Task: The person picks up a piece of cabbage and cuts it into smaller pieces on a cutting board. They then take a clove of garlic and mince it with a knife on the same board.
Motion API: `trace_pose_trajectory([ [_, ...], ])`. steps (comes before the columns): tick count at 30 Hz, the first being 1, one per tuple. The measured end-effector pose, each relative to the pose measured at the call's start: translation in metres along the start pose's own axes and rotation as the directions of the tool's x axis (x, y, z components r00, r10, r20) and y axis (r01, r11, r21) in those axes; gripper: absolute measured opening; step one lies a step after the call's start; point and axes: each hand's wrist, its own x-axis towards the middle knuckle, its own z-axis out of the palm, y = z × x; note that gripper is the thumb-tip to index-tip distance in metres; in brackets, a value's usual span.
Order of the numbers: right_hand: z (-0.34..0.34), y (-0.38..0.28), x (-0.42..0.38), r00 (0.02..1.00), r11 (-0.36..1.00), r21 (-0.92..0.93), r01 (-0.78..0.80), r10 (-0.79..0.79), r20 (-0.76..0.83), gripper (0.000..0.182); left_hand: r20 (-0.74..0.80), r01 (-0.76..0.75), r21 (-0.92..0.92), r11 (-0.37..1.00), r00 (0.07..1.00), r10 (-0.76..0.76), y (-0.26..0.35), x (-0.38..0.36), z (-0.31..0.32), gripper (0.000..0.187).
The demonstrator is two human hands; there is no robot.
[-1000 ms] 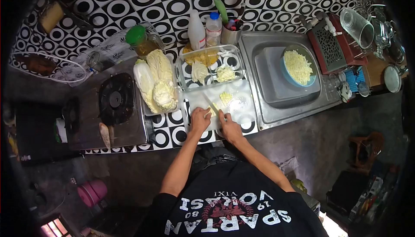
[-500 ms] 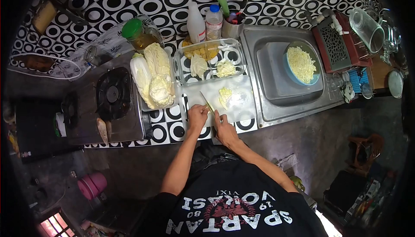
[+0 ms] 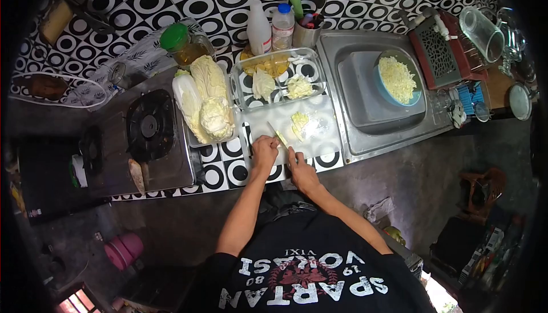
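My right hand (image 3: 302, 170) is wrapped round the handle of a knife (image 3: 272, 126), whose narrow blade points away and to the left over the white cutting board (image 3: 319, 144). My left hand (image 3: 265, 152) is closed at the board's left side, its fingertips beside the blade on a small pale piece of cabbage (image 3: 282, 139). Much of that piece is hidden by the fingers and knife. Cut yellow-green cabbage (image 3: 299, 126) lies in a small heap right of the blade. Behind the board, a clear divided container (image 3: 238, 106) holds cabbage leaves (image 3: 263, 85) and chopped pieces (image 3: 299, 87).
Left of the board, a tray (image 3: 197, 143) holds whole napa cabbages (image 3: 210, 85), beside a gas stove (image 3: 149, 122). To the right, a bowl of shredded cabbage (image 3: 398, 80) stands at the sink (image 3: 342, 107). Bottles (image 3: 282, 30) and a utensil cup (image 3: 306, 37) line the wall.
The view has shifted slightly. Both hands stay at the board, and the knife has moved a little, with more of the pale cabbage piece showing along its blade.
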Motion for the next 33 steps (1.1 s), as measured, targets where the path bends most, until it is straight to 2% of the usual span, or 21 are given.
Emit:
trace_pose_trajectory([
  [3, -0.001, -0.004, 0.010, 1.000, 0.995, -0.097, 0.007, -0.007, 0.002, 0.066, 0.018, -0.003, -0.041, 0.999, 1.000, 0.004, -0.003, -0.002, 0.004, 0.008],
  [5, -0.003, -0.008, 0.024, 0.999, 0.996, -0.087, 0.019, -0.022, -0.037, 0.065, 0.064, -0.033, -0.036, 0.999, 0.997, 0.035, -0.003, -0.003, 0.001, 0.007],
  [6, -0.002, -0.010, 0.031, 0.998, 0.998, -0.053, 0.020, -0.023, -0.053, 0.065, 0.066, -0.039, 0.002, 0.999, 0.997, 0.039, -0.012, -0.006, 0.006, 0.010],
  [7, -0.003, -0.012, 0.037, 0.997, 1.000, -0.017, 0.022, -0.023, -0.069, 0.066, 0.109, -0.077, 0.034, 0.996, 0.991, 0.073, -0.014, -0.008, 0.002, 0.021],
  [9, -0.004, -0.012, 0.035, 0.996, 1.000, 0.008, -0.009, 0.010, -0.088, 0.069, 0.031, -0.110, 0.049, 0.993, 0.994, 0.109, -0.011, -0.014, 0.000, 0.033],
  [10, -0.005, -0.009, 0.032, 0.994, 0.999, 0.038, -0.013, 0.017, -0.112, 0.072, 0.039, -0.088, 0.064, 0.994, 0.996, 0.086, -0.009, -0.016, -0.002, 0.038],
  [13, -0.006, -0.006, 0.020, 0.992, 0.995, 0.093, -0.026, 0.036, -0.117, 0.078, 0.033, -0.035, -0.023, 0.999, 0.999, 0.035, -0.014, -0.018, -0.003, 0.038],
  [15, -0.002, -0.009, 0.011, 0.989, 0.997, 0.071, 0.031, -0.021, -0.146, 0.077, 0.035, -0.048, -0.051, 0.998, 0.998, 0.049, -0.017, -0.018, -0.004, 0.036],
  [20, 0.008, -0.015, 0.005, 0.996, 0.998, 0.055, -0.024, 0.028, -0.084, 0.077, 0.123, -0.009, -0.058, 0.998, 0.992, 0.016, -0.016, -0.013, -0.006, 0.026],
  [23, 0.018, -0.010, 0.005, 0.994, 0.999, 0.033, -0.013, 0.016, -0.105, 0.078, 0.126, -0.027, -0.057, 0.998, 0.991, 0.034, -0.020, -0.012, -0.004, 0.023],
  [25, 0.020, -0.008, 0.005, 0.991, 1.000, 0.012, 0.026, -0.024, -0.135, 0.076, 0.125, 0.012, -0.065, 0.998, 0.992, -0.004, -0.018, -0.012, -0.002, 0.020],
  [28, 0.027, -0.010, 0.010, 0.992, 1.000, 0.029, -0.012, 0.016, -0.126, 0.082, 0.148, 0.008, -0.074, 0.997, 0.989, 0.003, -0.020, -0.010, -0.003, 0.014],
  [30, 0.026, -0.012, 0.020, 0.991, 1.000, 0.016, -0.022, 0.024, -0.133, 0.082, 0.069, -0.091, 0.060, 0.994, 0.994, 0.087, -0.018, -0.010, 0.001, 0.010],
  [33, 0.021, -0.016, 0.026, 0.987, 1.000, 0.023, -0.017, 0.020, -0.161, 0.079, 0.103, -0.056, 0.033, 0.998, 0.993, 0.052, -0.019, -0.008, 0.001, 0.010],
])
